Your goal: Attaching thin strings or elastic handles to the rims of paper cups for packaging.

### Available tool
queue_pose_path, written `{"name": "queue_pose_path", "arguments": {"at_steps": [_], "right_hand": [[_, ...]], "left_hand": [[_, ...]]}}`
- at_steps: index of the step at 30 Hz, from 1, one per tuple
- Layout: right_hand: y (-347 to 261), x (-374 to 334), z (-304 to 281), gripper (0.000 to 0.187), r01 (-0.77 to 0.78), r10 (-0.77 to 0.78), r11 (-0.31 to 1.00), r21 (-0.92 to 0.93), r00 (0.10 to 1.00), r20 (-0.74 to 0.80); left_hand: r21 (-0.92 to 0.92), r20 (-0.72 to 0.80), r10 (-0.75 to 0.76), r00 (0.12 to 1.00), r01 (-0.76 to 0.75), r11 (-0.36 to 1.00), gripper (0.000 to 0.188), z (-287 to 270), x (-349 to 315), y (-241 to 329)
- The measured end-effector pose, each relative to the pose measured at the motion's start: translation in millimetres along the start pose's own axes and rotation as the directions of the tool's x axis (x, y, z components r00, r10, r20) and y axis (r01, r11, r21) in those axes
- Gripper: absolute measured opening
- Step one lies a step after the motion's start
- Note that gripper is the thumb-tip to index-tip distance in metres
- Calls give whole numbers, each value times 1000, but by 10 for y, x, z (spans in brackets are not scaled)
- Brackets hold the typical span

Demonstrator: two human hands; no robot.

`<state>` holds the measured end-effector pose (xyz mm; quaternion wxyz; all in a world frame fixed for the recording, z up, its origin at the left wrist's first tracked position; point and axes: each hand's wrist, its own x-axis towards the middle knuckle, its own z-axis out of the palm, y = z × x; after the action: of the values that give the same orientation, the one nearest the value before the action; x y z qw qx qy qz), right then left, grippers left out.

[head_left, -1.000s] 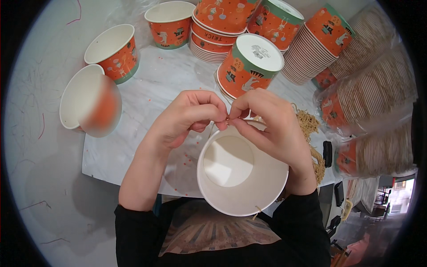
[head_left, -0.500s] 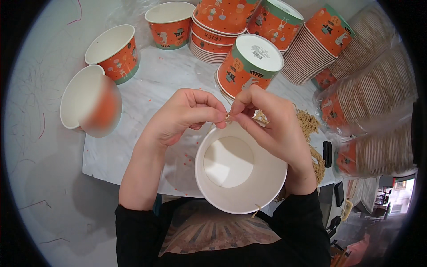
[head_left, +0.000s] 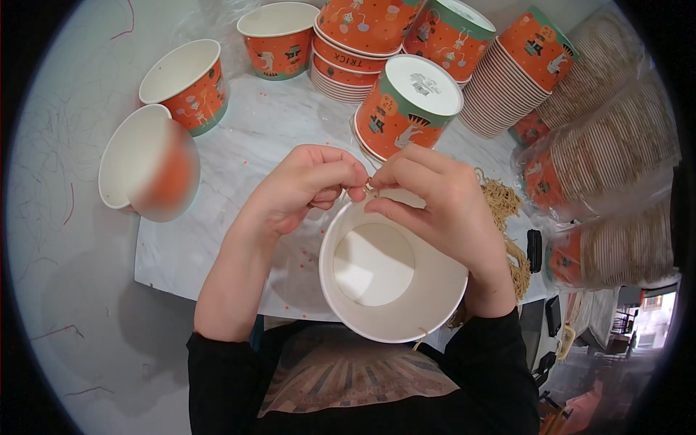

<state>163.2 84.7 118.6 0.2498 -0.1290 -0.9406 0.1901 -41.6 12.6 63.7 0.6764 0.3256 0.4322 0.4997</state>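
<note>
Left hand and right hand at a white-lined paper bucket
Near its twelve o'clock, the left pinches tan string; the right is partly open, its hold too hidden to tell.

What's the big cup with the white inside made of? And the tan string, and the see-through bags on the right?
The cup looks like coated paper: smooth, white inside, with a rolled rim.
The string seems like soft twisted cord, maybe cotton or paper; I can't tell which.
The bags look like thin plastic: clear, shiny and crinkly.
</note>
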Motion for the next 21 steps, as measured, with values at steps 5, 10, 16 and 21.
{"name": "queue_pose_path", "arguments": {"at_steps": [5, 10, 16, 21], "right_hand": [[26, -4, 45, 18, 26, -29, 993, -117, 999, -28], [39, 6, 81, 17, 68, -79, 984, -166, 995, -58], [53, 13, 87, 16, 93, -106, 977, -191, 993, -59], [44, 14, 78, 15, 65, -75, 988, -141, 995, -67]], "left_hand": [[-13, 5, 5, 1000, -5, 1000, 14, -19, 35, -39], [-35, 4, 16, 1000, -16, 999, 14, -24, 51, -66], [-23, 21, 28, 999, -27, 999, 15, -1, 37, -42], [62, 36, 19, 999, -21, 998, 21, -17, 21, -5]]}}
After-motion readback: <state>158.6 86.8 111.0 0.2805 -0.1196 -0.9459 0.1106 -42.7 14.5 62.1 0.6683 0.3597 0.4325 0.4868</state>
